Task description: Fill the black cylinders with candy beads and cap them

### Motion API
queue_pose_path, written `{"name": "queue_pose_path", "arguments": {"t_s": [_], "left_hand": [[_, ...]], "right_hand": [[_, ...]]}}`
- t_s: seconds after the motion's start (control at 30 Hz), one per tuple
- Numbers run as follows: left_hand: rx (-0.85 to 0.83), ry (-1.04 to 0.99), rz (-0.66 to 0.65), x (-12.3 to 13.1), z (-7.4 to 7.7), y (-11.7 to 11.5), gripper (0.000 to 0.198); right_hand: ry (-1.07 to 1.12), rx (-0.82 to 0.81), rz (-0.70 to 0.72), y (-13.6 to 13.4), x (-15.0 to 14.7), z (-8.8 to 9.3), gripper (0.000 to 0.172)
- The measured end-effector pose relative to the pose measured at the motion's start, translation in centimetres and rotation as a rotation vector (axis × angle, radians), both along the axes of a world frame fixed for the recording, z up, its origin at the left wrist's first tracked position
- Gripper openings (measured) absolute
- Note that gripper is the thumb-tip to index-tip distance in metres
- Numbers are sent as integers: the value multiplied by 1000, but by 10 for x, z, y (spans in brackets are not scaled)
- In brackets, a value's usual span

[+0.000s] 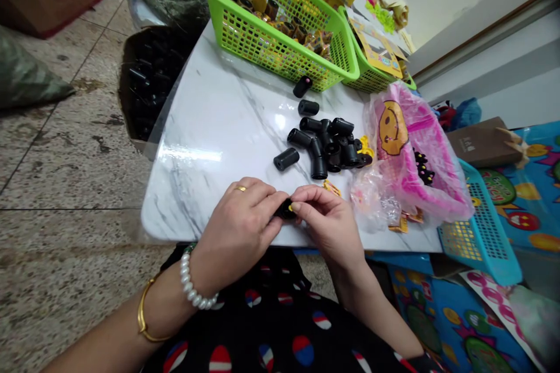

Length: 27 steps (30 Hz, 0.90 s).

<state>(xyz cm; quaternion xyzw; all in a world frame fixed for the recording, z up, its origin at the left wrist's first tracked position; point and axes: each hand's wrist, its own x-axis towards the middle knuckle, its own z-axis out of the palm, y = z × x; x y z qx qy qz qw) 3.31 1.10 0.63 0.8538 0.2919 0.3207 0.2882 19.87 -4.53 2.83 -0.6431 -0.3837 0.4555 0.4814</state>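
Here, the white marble surface (227,122) is carrying a green basket (262,46) at its far edge, a pink bag (420,157) on the right and a pile of black tubes (328,148) just left of it. At the near edge, the left hand (238,224) and right hand (328,218) are meeting, both pinching one small black tube (286,208) between their fingertips.

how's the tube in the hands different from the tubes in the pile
The held tube is pinched between the left hand and right hand, mostly hidden; the pile lies loose on the table, untouched. A yellow bit shows at the held tube; the pile's tubes look plain. Both are black.
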Motion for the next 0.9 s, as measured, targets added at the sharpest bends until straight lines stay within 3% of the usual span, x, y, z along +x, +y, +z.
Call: {"name": "queue_pose_path", "arguments": {"t_s": [0.2,0.33,0.5,0.7,0.9], "left_hand": [[4,44,26,1,0,-1,22],[-87,56,2,1,12,1,23],[-479,124,-79,4,31,14,23],[-1141,41,-159,9,36,27,29],[-1340,87,-141,12,45,36,41]], "right_hand": [[51,-72,-35,2,0,-4,17],[146,-128,-26,4,0,-2,24],[348,-197,-10,8,0,0,33],[430,-117,20,7,-1,-7,31],[395,17,61,0,0,-7,21]]}}
